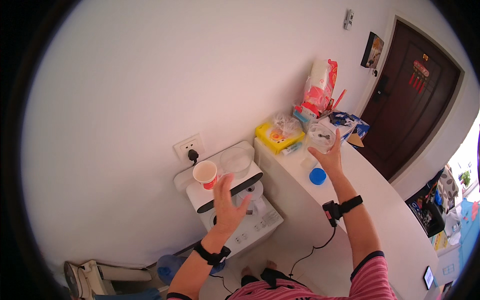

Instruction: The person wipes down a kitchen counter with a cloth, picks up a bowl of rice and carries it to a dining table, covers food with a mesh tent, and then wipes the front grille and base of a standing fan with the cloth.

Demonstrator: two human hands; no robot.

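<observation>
My left hand (pixel 228 209) is raised in front of the white water dispenser (pixel 270 218), fingers spread, holding nothing. A paper cup (pixel 205 173), white with red, stands on the dispenser's top just beyond my fingertips. Beside the cup is a clear round container (pixel 236 161). Over the white counter, my right hand (pixel 330 156) reaches out with thumb and fingers apart at the near side of a clear plastic jar (pixel 320 136). Something small and dark lies in the jar. Whether my fingers touch it, I cannot tell. A blue lid (pixel 317 176) lies near my right wrist.
A yellow box (pixel 279 137) with a crumpled plastic bag stands at the counter's (pixel 385 220) wall end. Behind the jar are a red-and-white package (pixel 320 85) and a blue box (pixel 360 131). A plug fills the wall socket (pixel 190 147). A phone (pixel 428 277) lies lower right.
</observation>
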